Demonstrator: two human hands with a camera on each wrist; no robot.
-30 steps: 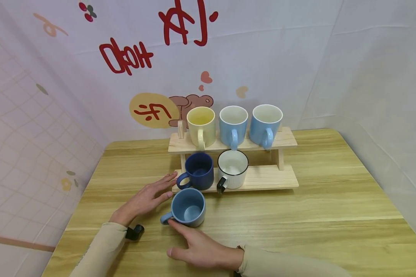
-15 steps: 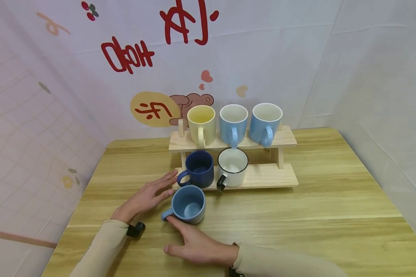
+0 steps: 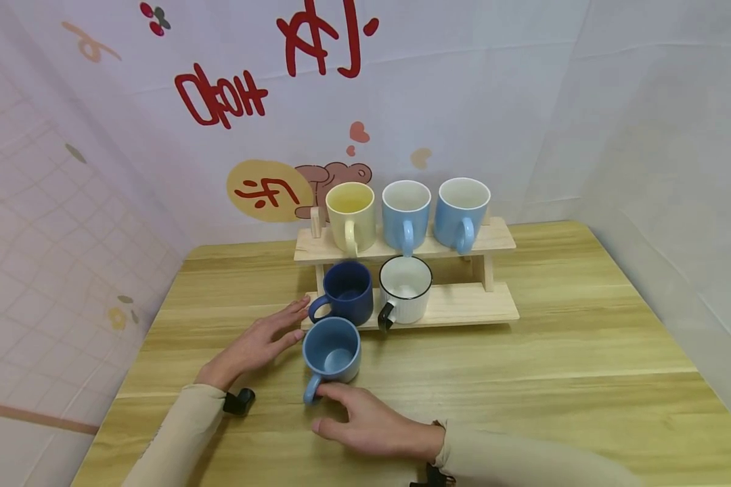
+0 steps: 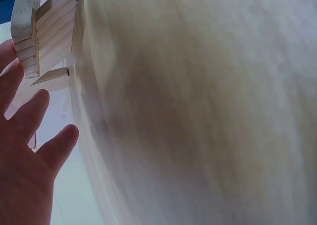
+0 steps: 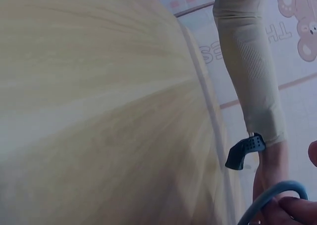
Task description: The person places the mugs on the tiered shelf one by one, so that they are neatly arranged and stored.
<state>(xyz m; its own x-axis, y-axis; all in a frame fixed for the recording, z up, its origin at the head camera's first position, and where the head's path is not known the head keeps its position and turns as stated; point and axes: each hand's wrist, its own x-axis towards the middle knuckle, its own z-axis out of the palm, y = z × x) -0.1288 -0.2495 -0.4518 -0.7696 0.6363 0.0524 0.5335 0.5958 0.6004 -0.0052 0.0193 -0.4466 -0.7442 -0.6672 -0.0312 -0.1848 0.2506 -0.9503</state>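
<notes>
A grey-blue mug (image 3: 348,368) stands upright in front of the lower shelf, its handle (image 3: 310,393) pointing toward the front and slightly left. My right hand (image 3: 371,423) has its extended fingers at that handle, while the thumb stays apart. In the right wrist view, a finger overlaps the handle loop (image 5: 277,188). My left hand (image 3: 258,348) is spread beside the mug, fingertips at the left end of the wooden shelf stand (image 3: 463,304) and thumb near the mug's rim. Just behind, a navy mug (image 3: 358,304) occupies the lower shelf.
A white mug with a black rim (image 3: 409,304) sits right of the navy one. On the upper shelf are a yellow mug (image 3: 359,226) and two light blue mugs, one in the middle (image 3: 396,223) and one at right (image 3: 451,223). A printed curtain (image 3: 493,101) hangs behind the table (image 3: 585,379).
The grey-blue mug has turned, its handle swinging from the left toward the front. My right hand has moved a little right with the handle. The left hand keeps its place.
</notes>
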